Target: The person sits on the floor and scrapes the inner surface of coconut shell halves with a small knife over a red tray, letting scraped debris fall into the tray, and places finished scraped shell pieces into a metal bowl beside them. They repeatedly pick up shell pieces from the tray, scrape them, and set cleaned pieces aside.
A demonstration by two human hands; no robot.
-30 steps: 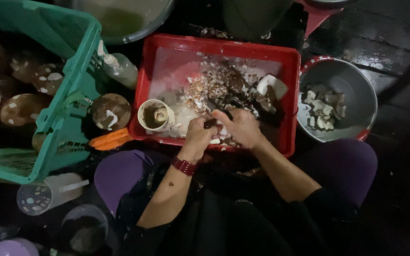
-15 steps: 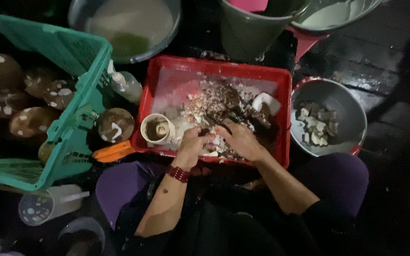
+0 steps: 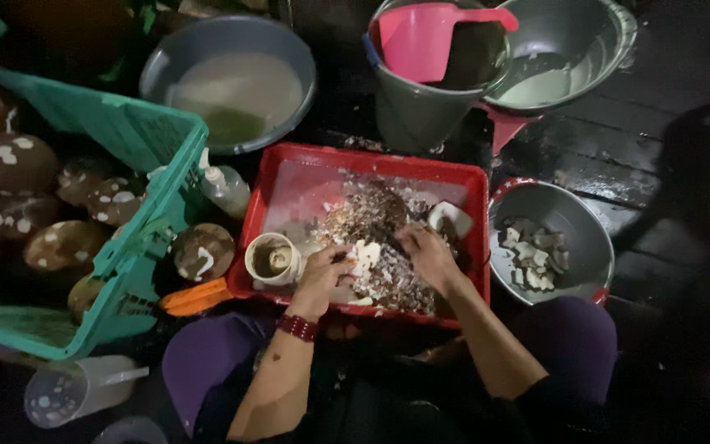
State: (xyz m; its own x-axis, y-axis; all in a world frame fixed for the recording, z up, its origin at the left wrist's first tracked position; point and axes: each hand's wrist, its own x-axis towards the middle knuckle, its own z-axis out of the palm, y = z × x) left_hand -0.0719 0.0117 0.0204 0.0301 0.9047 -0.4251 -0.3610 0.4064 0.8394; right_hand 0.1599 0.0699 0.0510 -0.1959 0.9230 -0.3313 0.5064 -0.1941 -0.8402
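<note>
Both hands work low inside the shallow red plastic tray (image 3: 297, 185): the left hand (image 3: 326, 271) is curled shut around a small white piece of coconut flesh (image 3: 363, 253), and the right hand (image 3: 427, 253) is closed just beside it, though I cannot tell on what. A heap of brown and white shell scraps (image 3: 371, 222) fills the tray. A round grey metal bowl of white chunks (image 3: 569, 222) sits to the right, and a green plastic crate of brown coconuts (image 3: 137, 131) stands to the left.

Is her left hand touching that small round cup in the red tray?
Apart. The head view shows red tray floor between the left hand and the cup.
</note>
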